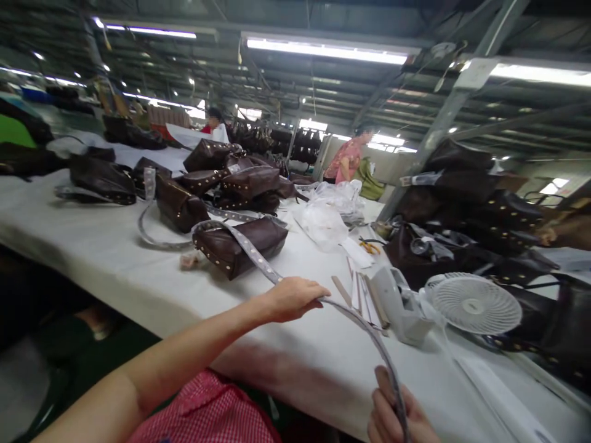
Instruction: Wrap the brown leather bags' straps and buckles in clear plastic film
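**Studded strap drawn between two hands**

Nearest, the right hand (392,415) has its fingers clenched around the studded strap (375,341), whose long axis arcs away toward 11 o'clock. The left hand (295,298) grips it farther along, above the desk (92,240). Beyond, toward 10 o'clock, the strap runs to a brown studded handbag (240,246).

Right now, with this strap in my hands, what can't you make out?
Head view only:
- Your right hand: cut off by the bottom edge; the strap covers its grip.
- Your left hand: fingertips hidden under the strap.
- The strap's far end: lost against the brown bag; attached or not, cannot tell.
- The pinkish thing beside that bag: too blurred to name.
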Motion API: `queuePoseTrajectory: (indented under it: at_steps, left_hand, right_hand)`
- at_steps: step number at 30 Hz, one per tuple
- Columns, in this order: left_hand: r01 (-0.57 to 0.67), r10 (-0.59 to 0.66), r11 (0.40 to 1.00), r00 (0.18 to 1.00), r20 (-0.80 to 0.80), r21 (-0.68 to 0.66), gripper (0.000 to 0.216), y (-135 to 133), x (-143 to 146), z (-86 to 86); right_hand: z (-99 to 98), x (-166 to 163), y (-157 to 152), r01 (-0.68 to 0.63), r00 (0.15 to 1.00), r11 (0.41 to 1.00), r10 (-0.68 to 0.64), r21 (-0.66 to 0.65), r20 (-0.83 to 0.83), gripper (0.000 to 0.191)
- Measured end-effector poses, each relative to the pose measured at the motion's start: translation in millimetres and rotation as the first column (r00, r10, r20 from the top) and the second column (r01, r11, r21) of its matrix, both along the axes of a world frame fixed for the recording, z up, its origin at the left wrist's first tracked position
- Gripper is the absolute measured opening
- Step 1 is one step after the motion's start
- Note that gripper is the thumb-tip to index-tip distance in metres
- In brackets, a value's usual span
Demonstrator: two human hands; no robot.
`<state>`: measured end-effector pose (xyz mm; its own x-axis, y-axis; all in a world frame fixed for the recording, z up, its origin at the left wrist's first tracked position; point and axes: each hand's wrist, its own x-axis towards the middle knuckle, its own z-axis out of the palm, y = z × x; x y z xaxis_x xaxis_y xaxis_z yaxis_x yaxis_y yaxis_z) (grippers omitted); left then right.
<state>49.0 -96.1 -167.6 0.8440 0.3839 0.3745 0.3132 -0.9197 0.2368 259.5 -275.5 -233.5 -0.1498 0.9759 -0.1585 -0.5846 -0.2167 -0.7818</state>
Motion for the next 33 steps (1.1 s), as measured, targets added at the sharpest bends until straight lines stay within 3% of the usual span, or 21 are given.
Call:
queuePoseTrajectory:
  at_steps: [4, 7, 9, 11, 14, 17, 19, 21, 22, 23, 24, 25, 27, 29, 33]
  left_hand:
    - [0.103, -0.094, 0.993, 0.986, 0.136, -0.057, 0.058, -11, 6, 32.2]
    - [0.1, -0.074, 0.977, 0.987, 0.141, -0.188, 0.034, -16, 11, 47.1]
    - [0.051, -0.008, 0.962, 0.987, 0.159, -0.27, 0.021, -13, 11, 47.8]
    - [-0.013, 0.078, 0.945, 0.979, 0.188, -0.326, 0.023, -10, 9, 42.8]
    - [-0.102, 0.207, 0.928, 0.941, 0.267, -0.36, 0.024, -6, 4, 31.5]
    - [-0.097, 0.286, 0.876, 0.894, 0.345, -0.473, 0.029, -6, 0, 23.0]
    - [-0.008, 0.294, 0.786, 0.884, 0.362, -0.618, 0.034, -5, -2, 19.5]
    - [0.122, 0.285, 0.643, 0.879, 0.384, -0.756, 0.033, -5, -5, 17.3]
    - [0.185, 0.275, 0.563, 0.877, 0.393, -0.806, 0.033, -6, -6, 16.6]
    - [0.24, 0.261, 0.487, 0.878, 0.402, -0.84, 0.034, -6, -7, 16.4]
    - [0.284, 0.243, 0.423, 0.88, 0.409, -0.861, 0.036, -8, -9, 16.5]
    - [0.319, 0.223, 0.369, 0.881, 0.417, -0.873, 0.038, -9, -10, 16.9]
    - [0.369, 0.187, 0.285, 0.884, 0.429, -0.885, 0.04, -13, -14, 18.9]
    - [0.395, 0.17, 0.224, 0.884, 0.435, -0.891, 0.042, -17, -17, 21.5]
    - [0.433, 0.128, 0.156, 0.882, 0.453, -0.888, 0.045, -22, -21, 25.5]
  right_hand:
    - [13.2, -22, 27, -0.077, 0.987, 0.974, 0.105, 0.212, -0.124, 0.026]
    - [36.6, -30, 42, -0.037, 0.986, 0.952, 0.084, 0.305, -0.142, 0.026]
    - [50.6, -28, 48, 0.009, 0.995, 0.967, 0.016, 0.255, -0.094, 0.031]
    - [56.9, -23, 53, 0.033, 0.999, 0.984, -0.025, 0.177, -0.046, 0.037]
    - [50.5, -16, 63, 0.053, 0.999, 0.994, -0.053, 0.099, 0.0, 0.043]
    - [37.4, -16, 73, 0.204, 0.959, 0.971, -0.223, 0.122, 0.172, 0.037]
    - [33.2, -18, 76, 0.396, 0.809, 0.876, -0.475, 0.276, 0.347, 0.037]
    - [36.0, -19, 78, 0.502, 0.454, 0.652, -0.758, 0.569, 0.468, 0.033]
    - [40.3, -18, 80, 0.448, 0.223, 0.515, -0.856, 0.73, 0.467, 0.03]
    - [46.3, -16, 82, 0.314, 0.003, 0.399, -0.908, 0.861, 0.42, 0.029]
    - [53.7, -15, 86, 0.13, -0.173, 0.321, -0.924, 0.938, 0.341, 0.031]
    - [62.0, -13, 91, -0.061, -0.291, 0.283, -0.923, 0.957, 0.254, 0.035]
    - [79.3, -12, 105, -0.348, -0.401, 0.265, -0.909, 0.899, 0.113, 0.044]
    - [94.4, -13, 120, -0.481, -0.428, 0.252, -0.903, 0.839, 0.026, 0.047]
    - [109.5, -19, 144, -0.548, -0.32, 0.207, -0.947, 0.811, 0.025, 0.043]
